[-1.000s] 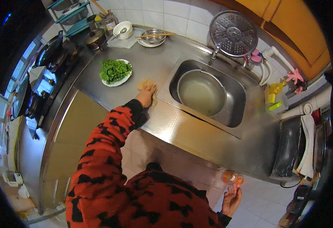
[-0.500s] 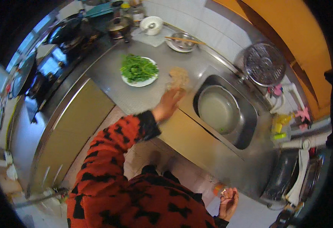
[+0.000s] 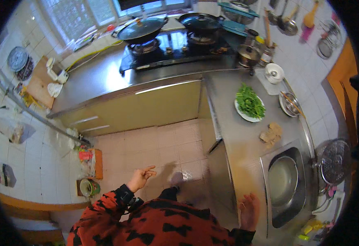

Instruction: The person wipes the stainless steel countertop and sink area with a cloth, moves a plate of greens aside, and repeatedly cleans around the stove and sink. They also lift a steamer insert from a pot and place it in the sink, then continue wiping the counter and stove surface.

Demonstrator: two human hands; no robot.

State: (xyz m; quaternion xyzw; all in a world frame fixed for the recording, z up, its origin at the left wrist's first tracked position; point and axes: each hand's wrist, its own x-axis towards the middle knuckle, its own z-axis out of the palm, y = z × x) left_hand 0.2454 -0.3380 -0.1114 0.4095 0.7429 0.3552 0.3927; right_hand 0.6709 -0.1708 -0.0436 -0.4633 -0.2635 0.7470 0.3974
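My left hand (image 3: 143,178) is over the tiled floor, away from the counter, with its fingers stretched out and nothing in them. Over the counter's front edge, beside the sink, is my right hand (image 3: 250,210), blurred, its fingers loosely apart and no object visible in it. A crumpled tan cloth (image 3: 271,134) lies on the steel counter just above the sink. Beyond it stands a white plate (image 3: 245,117) heaped with green leafy vegetables (image 3: 250,103). The sink (image 3: 284,218) holds a round metal basin (image 3: 281,184) of cloudy water.
On the black gas stove (image 3: 171,57) at the back sit a lidded wok (image 3: 141,30) and a second wok (image 3: 200,22). Wooden chopsticks rest across a metal bowl (image 3: 290,103) near a white bowl (image 3: 274,74). A green bucket (image 3: 90,187) stands at the left wall.
My view has swung left toward the stove. My left hand has come off the cloth and moved back over the floor. The right hand is now beside the sink.
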